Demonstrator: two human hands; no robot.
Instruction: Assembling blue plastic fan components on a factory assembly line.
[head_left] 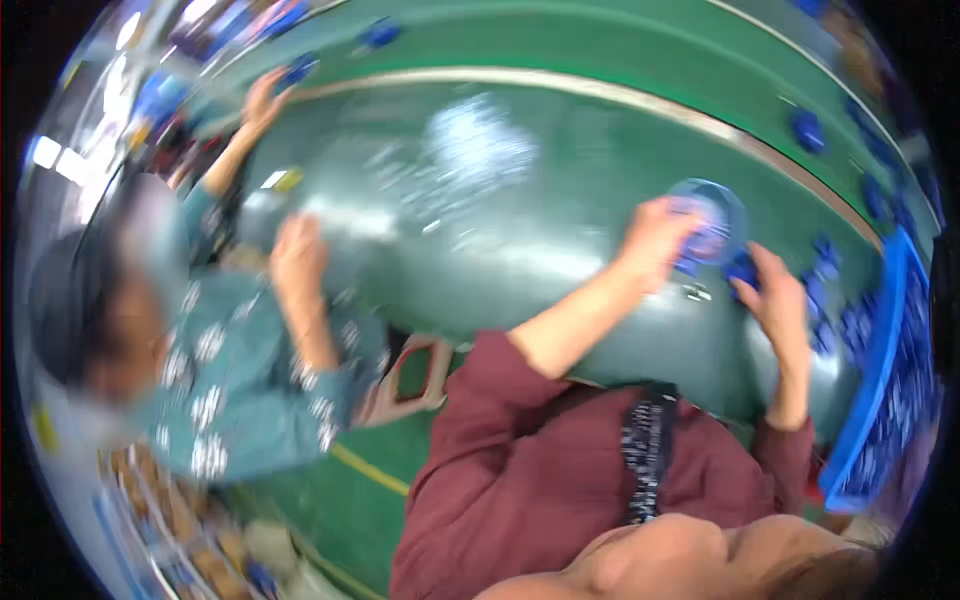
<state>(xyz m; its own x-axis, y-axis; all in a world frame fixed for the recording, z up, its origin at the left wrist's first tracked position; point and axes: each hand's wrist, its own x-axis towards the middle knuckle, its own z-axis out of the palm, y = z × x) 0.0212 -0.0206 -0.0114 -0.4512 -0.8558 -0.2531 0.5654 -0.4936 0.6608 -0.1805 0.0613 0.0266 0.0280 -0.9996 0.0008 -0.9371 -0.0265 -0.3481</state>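
Observation:
My left hand (655,240) is at the near left side of a round clear tub (738,210) with small pale and bluish pieces in it. Its fingers are bent at the tub; motion blur hides what they pinch. My right hand (782,300) is closed round a dark blue plastic part (741,268), just right of the tub. Between the hands, a small metallic piece (697,292) lies on the green worktable (560,240).
Loose blue parts (822,270) lie right of my right hand, beside a blue crate (880,370) full of more. Shiny small pieces (480,145) are heaped mid-table. A co-worker (250,350) works at the left. Blue parts (808,130) sit on the green belt (560,55) beyond the pale rail.

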